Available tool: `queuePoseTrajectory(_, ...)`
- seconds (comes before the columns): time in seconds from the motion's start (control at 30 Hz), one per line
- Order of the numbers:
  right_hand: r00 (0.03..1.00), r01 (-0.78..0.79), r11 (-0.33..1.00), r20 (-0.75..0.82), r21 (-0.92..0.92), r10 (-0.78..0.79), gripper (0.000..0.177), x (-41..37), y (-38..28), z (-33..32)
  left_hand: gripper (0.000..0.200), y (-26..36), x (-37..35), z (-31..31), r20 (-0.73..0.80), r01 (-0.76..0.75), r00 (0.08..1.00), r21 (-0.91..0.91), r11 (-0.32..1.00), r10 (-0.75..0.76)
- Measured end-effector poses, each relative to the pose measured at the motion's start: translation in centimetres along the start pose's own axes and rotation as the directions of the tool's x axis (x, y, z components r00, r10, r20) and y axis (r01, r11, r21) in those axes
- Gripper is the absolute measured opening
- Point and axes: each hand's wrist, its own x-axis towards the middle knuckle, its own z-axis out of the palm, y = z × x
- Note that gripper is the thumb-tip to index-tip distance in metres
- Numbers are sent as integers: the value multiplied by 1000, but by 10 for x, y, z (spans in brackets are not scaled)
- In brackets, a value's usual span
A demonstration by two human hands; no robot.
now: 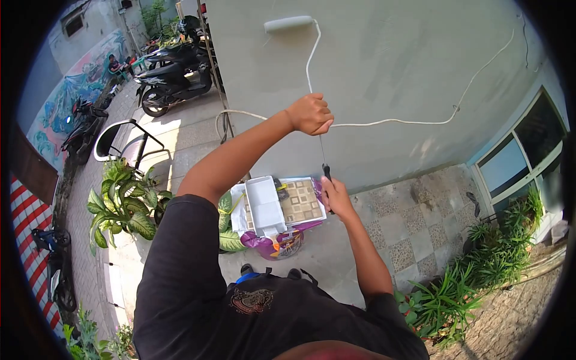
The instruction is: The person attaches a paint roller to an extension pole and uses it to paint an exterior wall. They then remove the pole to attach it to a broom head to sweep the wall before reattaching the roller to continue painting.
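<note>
A paint roller (288,23) with a white sleeve rests against the grey-green wall (390,66) at the top. Its bent wire frame runs down into a thin pole. My left hand (310,114) is closed around the pole high up, arm stretched out. Lower down, my right hand (336,196) grips the black handle end (326,171). Below my hands, a white paint tray (263,205) lies on a patterned tile board (302,201).
A purple bag (273,245) sits under the tray. A white cable (420,122) sags across the wall. Leafy plants (123,207) stand at left, more plants (456,294) at right, a window (522,156) far right, and parked motorbikes (171,75) behind.
</note>
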Motion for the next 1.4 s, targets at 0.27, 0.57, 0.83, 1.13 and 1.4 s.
queuePoseTrajectory(0.27, 970, 231, 971, 60, 59, -235, 42, 44, -196, 31, 25, -129, 92, -156, -41, -71, 995, 337, 939, 90)
queuePoseTrajectory(0.57, 985, -131, 970, 139, 204, 103, 40, -41, 100, 99, 23, 70, -107, 5, 226, 45, 974, -112, 993, -19)
queuePoseTrajectory(0.83, 996, 25, 982, 85, 186, -42, 38, 0, -56, 67, 24, -39, 9, -74, 29, -70, 997, -3, 998, 70)
queuePoseTrajectory(1.13, 953, 205, 958, 184, 199, -242, 40, 33, -299, 26, 35, -174, 170, -225, 44, -101, 995, 328, 939, 91)
queuePoseTrajectory(1.4, 954, -220, 926, 264, 307, 139, 39, -22, -30, 59, 23, -7, -15, -46, 56, -30, 998, -68, 997, 34)
